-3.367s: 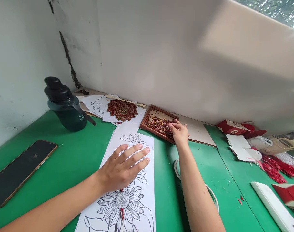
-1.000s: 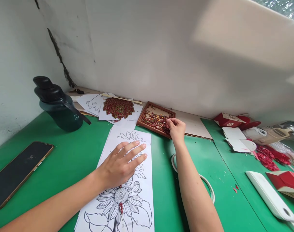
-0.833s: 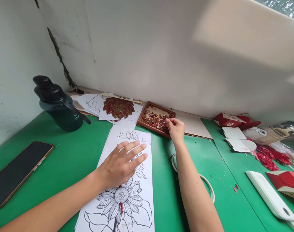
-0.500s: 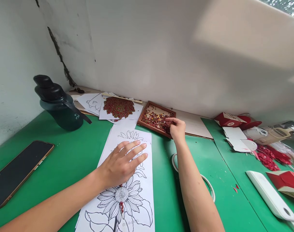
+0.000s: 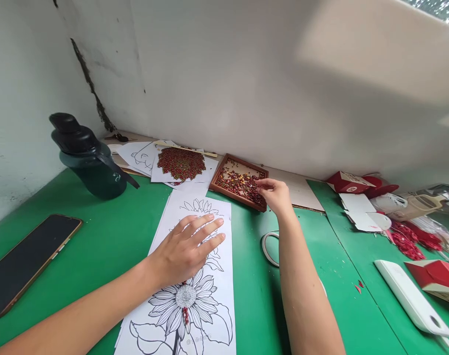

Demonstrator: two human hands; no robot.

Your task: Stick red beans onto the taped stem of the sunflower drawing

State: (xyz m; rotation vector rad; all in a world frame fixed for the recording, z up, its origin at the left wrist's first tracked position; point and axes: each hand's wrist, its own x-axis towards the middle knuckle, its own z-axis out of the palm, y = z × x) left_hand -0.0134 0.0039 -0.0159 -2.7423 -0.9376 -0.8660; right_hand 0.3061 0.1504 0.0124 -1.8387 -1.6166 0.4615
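My left hand [image 5: 189, 249] lies flat with fingers spread on a sheet of paper [image 5: 224, 286] printed with line-drawn sunflowers. Just below that hand, the large sunflower [image 5: 202, 301] has a few dark red beans [image 5: 186, 315] on one petal under its centre. My right hand [image 5: 276, 195] is at the near right edge of a brown wooden tray [image 5: 239, 198]. Loose red, dark and yellow beans or seeds [image 5: 235, 181] cover much of the tray's bottom. The thumb and forefinger of this hand are pinched together; whatever is between them is too small to make out.
A dark water bottle [image 5: 91, 162] and a phone [image 5: 28, 266] are on the left. Behind the drawing lies paper with a bean-covered shape [image 5: 182, 164]. Tape rolls [image 5: 268, 249] sit by my right forearm. A white device [image 5: 412, 296] and red boxes [image 5: 348, 182] are at right.
My right hand has shifted slightly right and toward me, to the tray's edge, and its fingers have drawn together. My left hand has stayed in place.
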